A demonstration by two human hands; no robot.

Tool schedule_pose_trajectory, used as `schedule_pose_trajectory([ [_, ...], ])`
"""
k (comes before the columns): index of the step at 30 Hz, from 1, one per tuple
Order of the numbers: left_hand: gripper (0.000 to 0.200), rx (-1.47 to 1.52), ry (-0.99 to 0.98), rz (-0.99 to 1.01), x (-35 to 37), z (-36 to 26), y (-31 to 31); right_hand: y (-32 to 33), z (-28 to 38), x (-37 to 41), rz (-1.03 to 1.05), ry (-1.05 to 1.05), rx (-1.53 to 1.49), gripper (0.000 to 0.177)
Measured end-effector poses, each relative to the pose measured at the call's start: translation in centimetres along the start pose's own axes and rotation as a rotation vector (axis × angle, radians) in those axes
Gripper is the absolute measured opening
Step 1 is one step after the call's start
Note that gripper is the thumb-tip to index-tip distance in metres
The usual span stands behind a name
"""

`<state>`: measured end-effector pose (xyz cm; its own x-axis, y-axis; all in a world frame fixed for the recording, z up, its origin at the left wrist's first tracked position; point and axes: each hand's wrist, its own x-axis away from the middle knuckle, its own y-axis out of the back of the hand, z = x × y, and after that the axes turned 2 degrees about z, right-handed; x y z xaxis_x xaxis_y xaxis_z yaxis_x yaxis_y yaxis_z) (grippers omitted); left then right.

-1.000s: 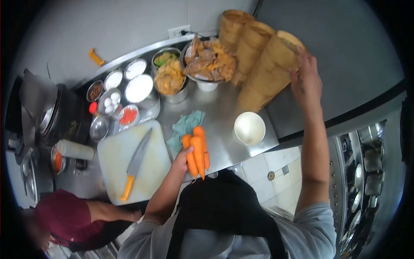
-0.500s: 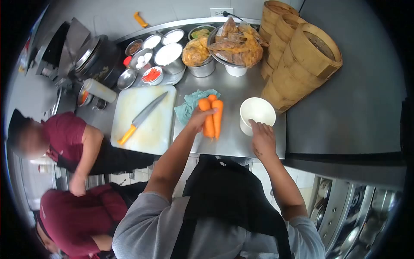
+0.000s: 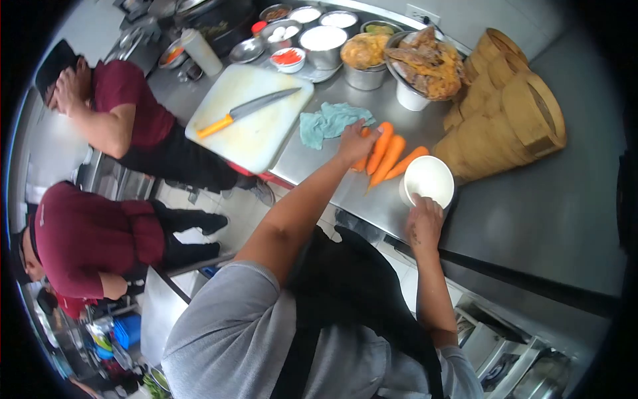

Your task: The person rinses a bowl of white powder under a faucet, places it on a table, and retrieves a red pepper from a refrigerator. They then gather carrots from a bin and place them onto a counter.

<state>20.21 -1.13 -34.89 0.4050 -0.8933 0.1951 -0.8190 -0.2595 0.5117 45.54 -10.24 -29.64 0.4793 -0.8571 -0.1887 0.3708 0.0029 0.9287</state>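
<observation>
The carrots (image 3: 385, 154), bunched in the left hand (image 3: 354, 141) a moment ago, now lie fanned on the surface (image 3: 372, 199) near its front edge, with loose, spread fingers resting on them. The right hand (image 3: 425, 223) has curled its fingers over the white bowl (image 3: 428, 178)'s near rim.

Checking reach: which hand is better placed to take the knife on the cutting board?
Left, probably: the left hand rests on the carrots, nearer the knife; the right hand touches the bowl.

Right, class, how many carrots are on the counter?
4. One carrot lies partly under the left hand; three more carrots fan out beside it toward the cup. The hand may hide another.
</observation>
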Motion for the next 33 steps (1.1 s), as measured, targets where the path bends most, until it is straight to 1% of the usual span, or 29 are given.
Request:
schedule_pose_trajectory([
  [1,0.085,0.129,-0.073,-0.032,0.1,1.3,0.6,0.4,0.8,0.1,0.018,0.023,0.010,0.036],
  [2,0.075,0.259,-0.149,-0.070,-0.1,2.8,1.0,1.2,1.9,0.1,-0.065,0.002,0.009,0.037],
  [3,0.057,0.294,-0.175,-0.213,0.7,4.7,0.7,1.6,2.9,0.0,-0.148,-0.014,0.004,0.038],
  [4,0.057,0.313,-0.148,-0.242,2.6,5.4,1.5,1.4,3.8,0.1,-0.122,0.020,0.011,0.038],
  [6,0.043,0.294,-0.110,-0.237,6.5,6.5,4.2,0.7,5.7,0.2,-0.167,-0.008,-0.087,0.043],
  [7,0.036,0.273,-0.113,-0.200,7.1,8.5,4.3,0.1,6.9,0.3,-0.153,0.012,-0.118,0.040],
  [9,0.033,0.433,-0.127,-0.179,9.6,10.1,5.0,-1.5,9.7,0.4,-0.134,0.164,-0.189,0.032],
  [10,0.030,0.519,-0.162,-0.091,10.9,10.7,5.9,-2.9,11.0,0.5,-0.117,0.251,-0.233,0.028],
  [11,0.026,0.579,-0.055,-0.100,13.7,9.2,8.5,-4.5,11.9,0.6,-0.044,0.307,-0.310,0.025],
  [12,0.027,0.555,-0.074,-0.152,14.6,10.6,8.2,-6.2,12.9,1.0,0.031,0.363,-0.389,0.023],
  [14,0.034,0.468,-0.055,-0.185,17.9,11.0,11.5,-8.9,15.7,1.8,0.222,0.491,-0.402,0.019],
  [15,0.036,0.507,-0.057,-0.216,19.0,11.5,12.0,-9.6,16.8,2.3,0.368,0.495,-0.424,0.018],
  [16,0.035,0.574,-0.037,-0.272,20.6,11.4,13.3,-10.7,17.2,2.4,0.407,0.573,-0.449,0.018],
  [18,0.033,0.565,-0.035,-0.426,22.6,12.8,14.0,-14.2,17.5,3.3,0.543,0.681,-0.491,0.017],
  [20,0.032,0.564,0.005,-0.551,27.0,12.4,16.4,-15.4,19.1,4.6,0.573,0.797,-0.562,0.015],
  [22,0.032,0.555,0.047,-0.684,31.7,12.4,17.3,-16.4,20.1,6.0,0.696,0.889,-0.586,0.013],
  [24,0.032,0.547,0.085,-0.836,35.3,12.3,16.9,-18.7,20.4,6.7,0.745,0.999,-0.621,0.012],
  [26,0.031,0.537,0.106,-0.940,39.5,11.4,15.7,-19.6,20.5,7.4,0.868,1.028,-0.647,0.013],
  [27,0.032,0.487,0.116,-1.002,41.5,11.2,14.7,-19.9,20.6,7.6,0.828,1.227,-0.631,0.012],
  [28,0.033,0.439,0.130,-1.059,43.6,11.0,13.4,-19.7,20.6,8.5,0.852,1.260,-0.636,0.012],
  [29,0.033,0.483,0.165,-1.066,45.8,10.6,11.8,-19.3,20.9,9.4,0.879,1.265,-0.622,0.012],
  [31,0.033,0.483,0.228,-1.153,50.2,9.7,8.5,-19.7,20.4,11.0,0.928,1.302,-0.617,0.012],
  [33,0.031,0.508,0.316,-1.253,55.1,8.4,5.0,-22.0,18.8,12.5,1.155,1.081,-0.520,0.012],
])
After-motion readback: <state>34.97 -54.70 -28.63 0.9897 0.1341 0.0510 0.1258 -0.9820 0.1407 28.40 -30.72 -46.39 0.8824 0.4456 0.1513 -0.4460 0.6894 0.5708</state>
